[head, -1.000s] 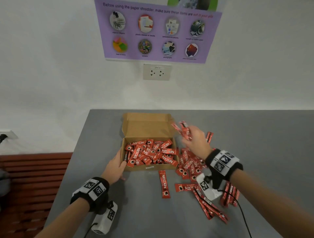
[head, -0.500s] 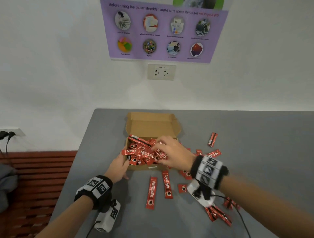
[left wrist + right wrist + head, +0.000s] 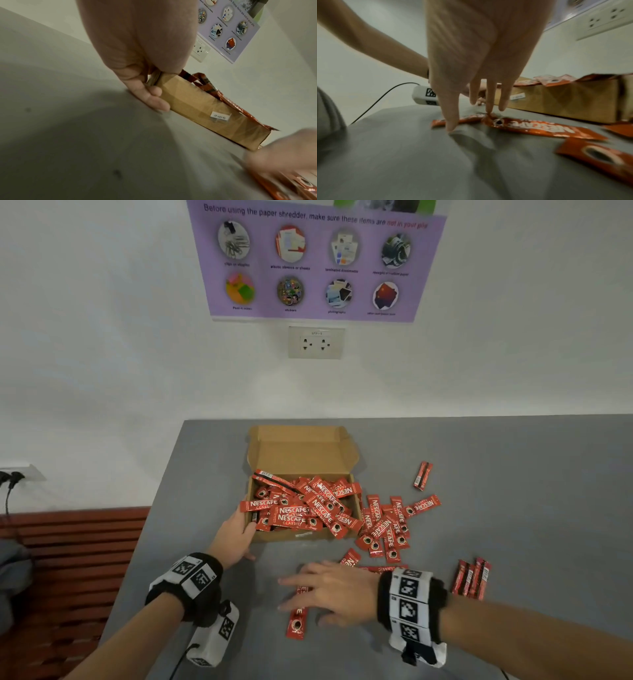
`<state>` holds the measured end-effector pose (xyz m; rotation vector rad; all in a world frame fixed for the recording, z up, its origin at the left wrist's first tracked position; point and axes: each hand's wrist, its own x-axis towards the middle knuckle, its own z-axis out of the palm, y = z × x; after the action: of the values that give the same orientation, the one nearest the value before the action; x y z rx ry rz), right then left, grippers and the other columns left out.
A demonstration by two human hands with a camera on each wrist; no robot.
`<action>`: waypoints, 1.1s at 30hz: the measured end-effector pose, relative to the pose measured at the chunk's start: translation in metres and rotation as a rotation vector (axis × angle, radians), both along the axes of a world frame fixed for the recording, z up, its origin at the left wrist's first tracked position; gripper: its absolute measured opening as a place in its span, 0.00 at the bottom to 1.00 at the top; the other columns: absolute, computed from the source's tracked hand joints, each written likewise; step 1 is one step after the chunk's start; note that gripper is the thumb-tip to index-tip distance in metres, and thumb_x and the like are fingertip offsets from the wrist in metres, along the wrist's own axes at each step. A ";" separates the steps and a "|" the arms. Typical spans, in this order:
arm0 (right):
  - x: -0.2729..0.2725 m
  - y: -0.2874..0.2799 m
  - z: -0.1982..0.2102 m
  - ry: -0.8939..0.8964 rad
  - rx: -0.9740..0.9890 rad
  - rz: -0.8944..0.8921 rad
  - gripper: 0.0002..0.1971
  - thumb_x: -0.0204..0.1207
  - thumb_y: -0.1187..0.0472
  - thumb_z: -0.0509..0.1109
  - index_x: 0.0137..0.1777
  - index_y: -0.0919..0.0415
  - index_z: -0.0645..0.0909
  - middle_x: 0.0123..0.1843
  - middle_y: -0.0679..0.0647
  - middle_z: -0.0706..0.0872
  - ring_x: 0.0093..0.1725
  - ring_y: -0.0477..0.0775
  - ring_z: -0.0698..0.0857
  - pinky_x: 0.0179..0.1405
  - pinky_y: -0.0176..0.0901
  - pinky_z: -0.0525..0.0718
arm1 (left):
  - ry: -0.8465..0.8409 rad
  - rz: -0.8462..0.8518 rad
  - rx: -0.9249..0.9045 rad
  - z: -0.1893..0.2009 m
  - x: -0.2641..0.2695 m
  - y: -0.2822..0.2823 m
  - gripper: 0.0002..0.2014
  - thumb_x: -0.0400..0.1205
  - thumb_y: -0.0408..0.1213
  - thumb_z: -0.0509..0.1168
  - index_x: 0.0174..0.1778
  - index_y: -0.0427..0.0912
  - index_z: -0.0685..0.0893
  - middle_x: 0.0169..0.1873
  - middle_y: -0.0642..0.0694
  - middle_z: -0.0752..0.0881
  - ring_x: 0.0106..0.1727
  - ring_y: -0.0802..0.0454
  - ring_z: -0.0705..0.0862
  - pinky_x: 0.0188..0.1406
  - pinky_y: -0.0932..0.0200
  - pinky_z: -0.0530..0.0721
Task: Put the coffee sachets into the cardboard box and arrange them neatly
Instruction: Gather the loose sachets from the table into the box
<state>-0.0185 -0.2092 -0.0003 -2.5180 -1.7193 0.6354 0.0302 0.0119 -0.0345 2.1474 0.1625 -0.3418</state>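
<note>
An open cardboard box (image 3: 298, 453) sits on the grey table, heaped with red Nescafe sachets (image 3: 301, 508) lying at mixed angles. My left hand (image 3: 236, 534) grips the box's near-left corner (image 3: 197, 106), fingers wrapped round the corner. In front of the box, my right hand (image 3: 325, 590) lies flat with its fingers spread. Its fingertips (image 3: 488, 110) press on loose sachets (image 3: 539, 129), and one sachet (image 3: 296, 623) sticks out beneath the palm. The right wrist view shows the box's front wall (image 3: 565, 100) just beyond that hand.
Several loose sachets (image 3: 387, 525) are piled against the box's right side. A small bundle (image 3: 471, 578) lies at the near right and a single sachet (image 3: 423, 475) farther back. The table's left edge drops to a wooden bench (image 3: 68, 559). A wall socket (image 3: 315, 342) is behind.
My right hand left the box, where it set down sachets, and came back to the near table onto the loose sachets. My left hand stayed on the box corner.
</note>
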 end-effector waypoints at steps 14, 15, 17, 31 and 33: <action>0.065 0.008 0.054 -0.231 0.438 -0.508 0.20 0.78 0.51 0.67 0.67 0.59 0.79 0.60 0.54 0.84 0.60 0.50 0.81 0.63 0.42 0.78 | 0.022 -0.011 0.016 0.002 -0.001 0.000 0.20 0.86 0.32 0.53 0.74 0.38 0.63 0.63 0.38 0.77 0.54 0.35 0.83 0.28 0.61 0.86; 0.067 0.002 0.057 -0.246 0.412 -0.507 0.23 0.77 0.49 0.68 0.69 0.59 0.76 0.63 0.54 0.82 0.62 0.50 0.79 0.64 0.39 0.76 | 0.024 -0.014 0.022 0.002 -0.001 0.000 0.19 0.86 0.32 0.53 0.74 0.38 0.63 0.63 0.37 0.77 0.54 0.34 0.83 0.29 0.61 0.85; 0.059 -0.012 0.055 -0.175 0.349 -0.441 0.24 0.75 0.50 0.69 0.69 0.58 0.74 0.64 0.52 0.79 0.63 0.48 0.77 0.63 0.33 0.71 | 0.012 -0.008 0.024 0.004 -0.001 0.000 0.18 0.86 0.32 0.53 0.72 0.37 0.65 0.62 0.37 0.77 0.51 0.38 0.82 0.36 0.57 0.87; 0.006 -0.054 0.021 0.178 0.090 -0.522 0.05 0.77 0.70 0.60 0.51 0.63 0.70 0.47 0.52 0.76 0.41 0.47 0.75 0.38 0.33 0.74 | 0.014 0.009 -0.008 0.001 -0.001 -0.001 0.17 0.86 0.31 0.52 0.71 0.36 0.65 0.51 0.41 0.78 0.43 0.45 0.81 0.25 0.63 0.84; 0.005 -0.074 0.028 0.222 0.181 -0.705 0.11 0.76 0.72 0.59 0.49 0.56 0.65 0.40 0.48 0.74 0.36 0.44 0.74 0.34 0.35 0.74 | 0.011 0.014 -0.011 0.000 0.000 -0.001 0.16 0.86 0.31 0.52 0.71 0.36 0.65 0.47 0.42 0.78 0.40 0.48 0.80 0.24 0.64 0.83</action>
<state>-0.0131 -0.2831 0.0277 -2.5448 -0.6968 0.6202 0.0298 0.0105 -0.0345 2.1330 0.1817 -0.3452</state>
